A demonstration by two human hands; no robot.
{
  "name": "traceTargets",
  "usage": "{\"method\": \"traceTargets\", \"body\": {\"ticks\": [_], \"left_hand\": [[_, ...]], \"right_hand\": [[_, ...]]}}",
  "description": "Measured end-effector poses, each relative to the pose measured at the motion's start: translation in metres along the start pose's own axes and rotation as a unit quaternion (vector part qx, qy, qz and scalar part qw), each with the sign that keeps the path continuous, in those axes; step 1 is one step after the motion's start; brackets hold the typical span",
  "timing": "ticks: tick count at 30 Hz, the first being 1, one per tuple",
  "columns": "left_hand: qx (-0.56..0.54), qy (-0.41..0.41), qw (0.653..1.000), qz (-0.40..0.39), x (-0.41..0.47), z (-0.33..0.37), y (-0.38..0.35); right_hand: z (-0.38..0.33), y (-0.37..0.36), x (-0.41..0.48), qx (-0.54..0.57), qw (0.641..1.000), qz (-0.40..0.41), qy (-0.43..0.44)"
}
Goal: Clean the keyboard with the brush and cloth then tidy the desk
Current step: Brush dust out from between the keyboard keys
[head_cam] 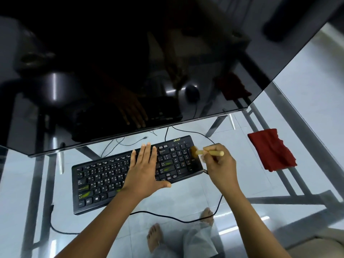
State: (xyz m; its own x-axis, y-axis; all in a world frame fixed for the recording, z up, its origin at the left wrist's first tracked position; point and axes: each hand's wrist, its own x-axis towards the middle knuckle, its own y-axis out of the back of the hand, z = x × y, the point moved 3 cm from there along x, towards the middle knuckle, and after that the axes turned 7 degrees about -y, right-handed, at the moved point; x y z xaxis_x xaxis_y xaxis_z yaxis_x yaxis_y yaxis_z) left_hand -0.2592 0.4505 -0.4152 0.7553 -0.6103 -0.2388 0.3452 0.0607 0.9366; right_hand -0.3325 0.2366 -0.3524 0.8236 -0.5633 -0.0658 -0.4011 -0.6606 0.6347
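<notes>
Glass makes up the desk (186, 198), so the metal frame, floor tiles and the person's bare feet show through it. On it, left of centre, lies a black keyboard (104, 181), angled so its right end sits farther from the person than its left, just in front of the lower edge of a dark monitor (93, 62) that fills the upper part of the view and reflects the scene below. The left hand (144, 169) lies flat and released on the middle of the keyboard, fingers stretched out over the keys, thumb hanging off the near edge. A black cable (167, 216) loops across the glass near the keyboard. Further right, the right hand (221, 164) is closed around the wooden handle of a small brush (204, 152), whose bristles touch the number pad at the keyboard's right end. Well apart to the right, a crumpled red cloth (271, 149) rests on the glass near the desk's edge.
</notes>
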Motion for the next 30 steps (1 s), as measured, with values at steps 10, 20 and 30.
{"method": "traceTargets", "body": {"ticks": [10,20,30], "left_hand": [[-0.002,-0.019,1.000,-0.001,-0.003,-0.001,-0.003],[-0.006,-0.018,1.000,0.006,-0.005,-0.002,-0.006],[-0.002,-0.027,1.000,0.008,-0.005,-0.003,-0.006]], "right_hand": [[-0.004,-0.021,0.003,0.093,0.991,-0.060,-0.079],[-0.032,-0.031,0.029,0.082,0.994,0.005,-0.073],[-0.019,-0.017,0.023,0.070,0.996,-0.042,-0.020]]}}
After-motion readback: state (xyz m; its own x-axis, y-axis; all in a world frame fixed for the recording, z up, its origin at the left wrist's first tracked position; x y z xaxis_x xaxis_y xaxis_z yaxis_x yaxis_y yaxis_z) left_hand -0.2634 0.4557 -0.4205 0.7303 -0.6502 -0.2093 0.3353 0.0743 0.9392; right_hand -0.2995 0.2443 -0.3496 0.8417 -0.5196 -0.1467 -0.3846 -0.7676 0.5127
